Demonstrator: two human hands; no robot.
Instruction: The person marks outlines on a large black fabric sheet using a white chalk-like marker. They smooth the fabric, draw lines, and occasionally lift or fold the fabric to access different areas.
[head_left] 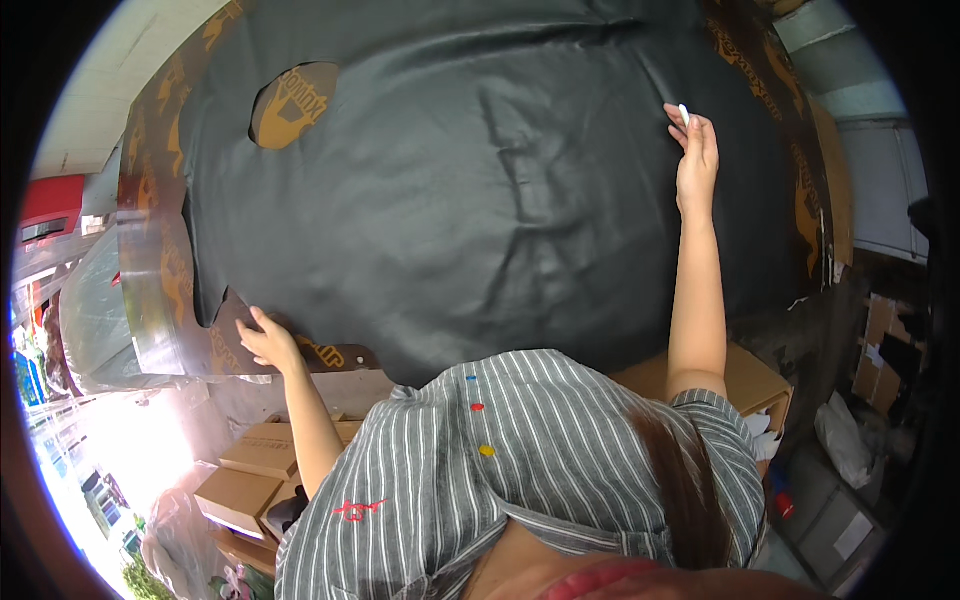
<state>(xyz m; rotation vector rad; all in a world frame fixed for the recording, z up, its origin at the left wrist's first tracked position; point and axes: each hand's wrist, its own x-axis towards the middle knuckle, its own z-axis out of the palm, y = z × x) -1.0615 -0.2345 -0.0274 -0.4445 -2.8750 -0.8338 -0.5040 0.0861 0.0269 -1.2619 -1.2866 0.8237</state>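
A large black leather hide [400,210] lies spread over a brown printed board [165,180]. Wrinkles and creases run down its middle, and a rounded hole at the upper left lets the board show through. My right hand [697,150], over the hide's right part, pinches a short white stick [684,114] that looks like chalk. At the hide's ragged lower left edge is my left hand [268,343], its fingers apart with nothing in them. Whether those fingertips touch the hide or the board, I cannot tell.
Cardboard boxes [262,450] are stacked below the board at the left. Another carton [755,380] stands under its right side. Clear plastic sheeting [95,310] hangs by the left edge. A plastic bag [845,435] and a grey box [830,515] lie at the lower right.
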